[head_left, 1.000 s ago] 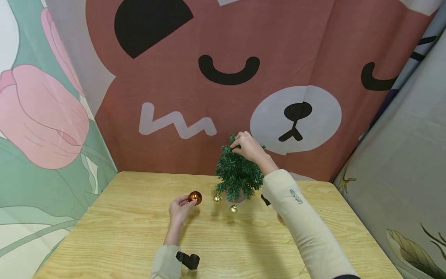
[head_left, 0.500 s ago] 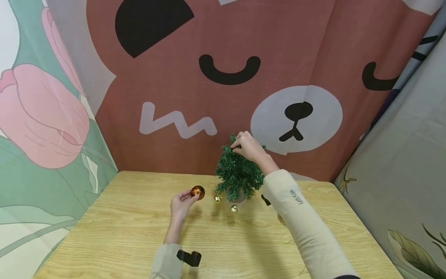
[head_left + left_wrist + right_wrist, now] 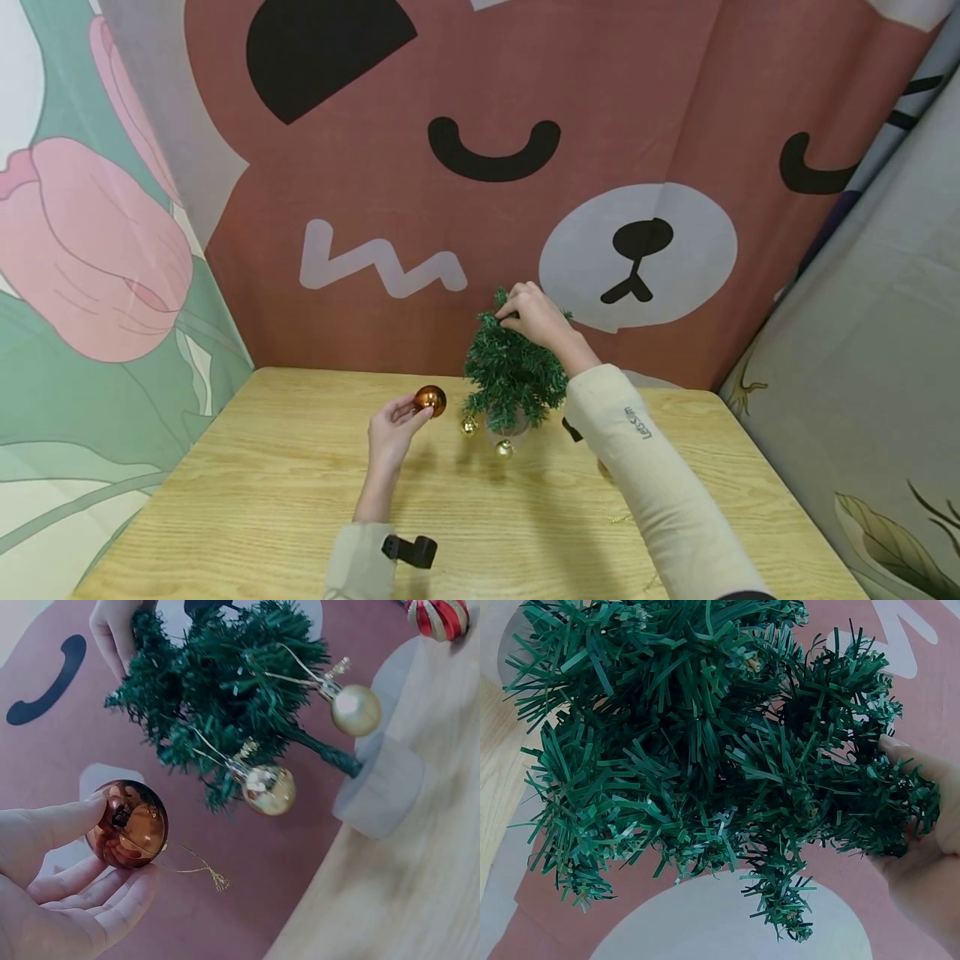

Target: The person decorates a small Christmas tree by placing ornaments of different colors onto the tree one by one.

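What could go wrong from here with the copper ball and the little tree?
The copper ball could slip: its shiny, rounded surface may give the left hand little grip.

Its dangling gold cord might snag on the branches.

The tree could tip if the right hand tugs near the top, since its base is narrower than its foliage.

Cream right sleeve [image 3: 660, 492]: small dark lettering [image 3: 638, 422], sideways, begins "Lets"; remaining letters too small to read surely.
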Motion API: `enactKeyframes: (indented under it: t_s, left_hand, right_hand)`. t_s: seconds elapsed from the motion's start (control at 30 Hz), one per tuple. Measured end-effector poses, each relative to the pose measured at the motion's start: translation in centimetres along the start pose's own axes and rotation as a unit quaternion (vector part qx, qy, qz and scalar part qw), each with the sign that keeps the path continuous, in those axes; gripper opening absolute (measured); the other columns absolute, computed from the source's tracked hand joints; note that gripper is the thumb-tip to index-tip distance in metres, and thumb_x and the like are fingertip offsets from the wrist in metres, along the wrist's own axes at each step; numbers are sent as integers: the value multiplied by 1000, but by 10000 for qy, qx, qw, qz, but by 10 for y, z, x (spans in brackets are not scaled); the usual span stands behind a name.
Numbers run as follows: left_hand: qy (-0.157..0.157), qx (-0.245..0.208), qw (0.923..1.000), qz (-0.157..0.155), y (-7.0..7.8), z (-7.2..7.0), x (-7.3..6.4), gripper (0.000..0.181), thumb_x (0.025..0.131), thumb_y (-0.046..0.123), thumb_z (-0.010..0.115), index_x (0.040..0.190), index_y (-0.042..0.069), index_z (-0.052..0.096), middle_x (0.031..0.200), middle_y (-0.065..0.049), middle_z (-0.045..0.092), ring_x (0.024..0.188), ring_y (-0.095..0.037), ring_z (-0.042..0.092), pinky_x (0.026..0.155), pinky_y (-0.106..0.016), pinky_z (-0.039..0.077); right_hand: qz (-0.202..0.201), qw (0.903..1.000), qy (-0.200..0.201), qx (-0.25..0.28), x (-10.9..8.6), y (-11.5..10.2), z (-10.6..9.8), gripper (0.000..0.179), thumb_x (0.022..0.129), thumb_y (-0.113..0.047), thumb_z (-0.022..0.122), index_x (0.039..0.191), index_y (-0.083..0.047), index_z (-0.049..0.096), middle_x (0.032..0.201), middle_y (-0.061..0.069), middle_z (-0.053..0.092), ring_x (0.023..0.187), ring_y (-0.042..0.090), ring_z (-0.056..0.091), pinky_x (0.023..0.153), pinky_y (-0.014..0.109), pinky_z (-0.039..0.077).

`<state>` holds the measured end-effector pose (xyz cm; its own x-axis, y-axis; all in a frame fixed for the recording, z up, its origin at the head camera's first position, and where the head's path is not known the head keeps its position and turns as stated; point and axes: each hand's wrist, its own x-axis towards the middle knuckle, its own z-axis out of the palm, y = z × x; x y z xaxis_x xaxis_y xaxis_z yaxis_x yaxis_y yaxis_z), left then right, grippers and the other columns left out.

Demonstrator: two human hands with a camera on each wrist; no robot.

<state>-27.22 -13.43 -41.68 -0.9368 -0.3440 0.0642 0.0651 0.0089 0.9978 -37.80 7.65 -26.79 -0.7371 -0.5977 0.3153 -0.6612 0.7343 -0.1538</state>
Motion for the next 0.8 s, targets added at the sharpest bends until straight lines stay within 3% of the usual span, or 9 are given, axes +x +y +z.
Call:
enactKeyframes:
  t_s: [0.8]
  left_hand:
    - [-184, -287, 9965, 765, 35, 20, -12, 38, 77, 0, 71, 111, -10, 59, 107, -24, 61, 97, -29, 59, 76, -17, 47]
  right_hand:
    - [24, 10000, 15, -34, 0, 0, 1, 17, 86, -11, 64, 101, -6, 72, 101, 10, 56, 91, 24, 45, 73, 34, 41]
